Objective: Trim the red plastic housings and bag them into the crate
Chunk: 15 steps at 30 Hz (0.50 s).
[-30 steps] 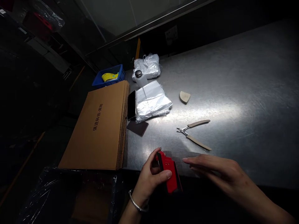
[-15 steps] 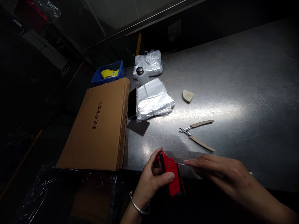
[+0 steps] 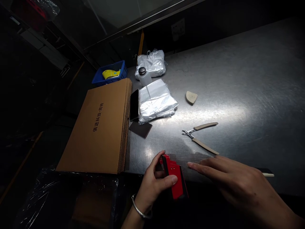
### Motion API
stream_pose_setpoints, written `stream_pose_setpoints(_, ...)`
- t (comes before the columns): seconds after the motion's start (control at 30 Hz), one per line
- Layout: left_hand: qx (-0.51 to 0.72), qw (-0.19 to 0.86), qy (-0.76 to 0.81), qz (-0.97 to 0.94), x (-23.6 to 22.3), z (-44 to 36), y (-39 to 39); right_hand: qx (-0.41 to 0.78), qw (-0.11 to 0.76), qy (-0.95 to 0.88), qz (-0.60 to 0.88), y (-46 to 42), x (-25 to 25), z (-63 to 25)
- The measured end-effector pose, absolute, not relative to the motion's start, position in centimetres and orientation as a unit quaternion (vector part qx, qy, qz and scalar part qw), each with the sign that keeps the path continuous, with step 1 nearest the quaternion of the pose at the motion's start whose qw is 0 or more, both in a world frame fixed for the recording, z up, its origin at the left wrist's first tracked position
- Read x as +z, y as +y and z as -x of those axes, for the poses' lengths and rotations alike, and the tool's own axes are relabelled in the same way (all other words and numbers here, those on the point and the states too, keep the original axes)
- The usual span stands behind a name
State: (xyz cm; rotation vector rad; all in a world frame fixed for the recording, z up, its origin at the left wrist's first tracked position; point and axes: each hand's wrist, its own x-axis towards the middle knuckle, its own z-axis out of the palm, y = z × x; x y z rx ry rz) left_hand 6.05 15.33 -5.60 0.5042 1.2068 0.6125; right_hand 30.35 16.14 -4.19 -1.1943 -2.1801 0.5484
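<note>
My left hand, with a metal bangle on its wrist, is shut around a red boxy device at the table's front edge. Its thumb lies across the red face. My right hand reaches in from the right, fingertips close to the device. A thin straight tool runs through those fingers, with its fine tip near the device and its black, pale-ended handle showing beyond the hand. Long-nosed pliers with beige grips lie open on the table, just past my right fingers.
On the steel table lie a beige wedge, silver bags, a bottle, a black phone and a dark pad. Flat cardboard stacks at left. A blue crate holds yellow tape.
My right hand has shifted slightly, and the thin tool's black handle now shows beyond it to the right. The red device stays in my left hand.
</note>
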Motion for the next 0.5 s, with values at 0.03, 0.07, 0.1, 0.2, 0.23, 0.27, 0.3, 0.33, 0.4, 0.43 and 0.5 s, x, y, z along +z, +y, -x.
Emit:
stream_pose_setpoints(0.03,0.285,0.749,0.551,-0.232,-5.5,-6.1,15.4,0.197,0.296,-0.818,0.453,16.0,-4.2,-30.2)
stream_pose_setpoints(0.07,0.291,0.748,0.550,-0.232,-5.4,-6.2,15.4,0.191,0.295,-0.817,0.457,15.9,-4.2,-30.1)
stream_pose_setpoints(0.1,0.296,0.746,0.550,-0.232,-5.3,-6.3,15.5,0.186,0.292,-0.816,0.463,15.8,-4.3,-30.1)
stream_pose_setpoints(0.2,0.305,0.738,0.557,-0.226,-4.8,-6.7,15.4,0.163,0.270,-0.811,0.493,15.6,-4.8,-30.0)
stream_pose_setpoints(0.23,0.308,0.737,0.560,-0.222,-4.7,-6.8,15.4,0.169,0.267,-0.807,0.499,15.6,-5.0,-30.1)
stream_pose_setpoints(0.27,0.310,0.735,0.561,-0.220,-4.6,-6.9,15.3,0.185,0.271,-0.800,0.503,15.7,-5.2,-30.2)
stream_pose_setpoints(0.3,0.312,0.735,0.561,-0.217,-4.5,-6.9,15.3,0.210,0.280,-0.791,0.502,15.8,-5.4,-30.3)
stream_pose_setpoints(0.33,0.313,0.734,0.562,-0.217,-4.5,-6.9,15.3,0.239,0.293,-0.781,0.497,15.8,-5.5,-30.4)
stream_pose_setpoints(0.4,0.311,0.733,0.563,-0.222,-4.5,-6.8,15.2,0.295,0.317,-0.759,0.486,15.9,-5.6,-30.5)
stream_pose_setpoints(0.43,0.310,0.733,0.563,-0.224,-4.6,-6.8,15.2,0.319,0.324,-0.749,0.481,16.0,-5.6,-30.5)
stream_pose_setpoints(0.5,0.308,0.735,0.560,-0.225,-4.7,-6.6,15.3,0.365,0.333,-0.732,0.470,15.9,-5.6,-30.4)
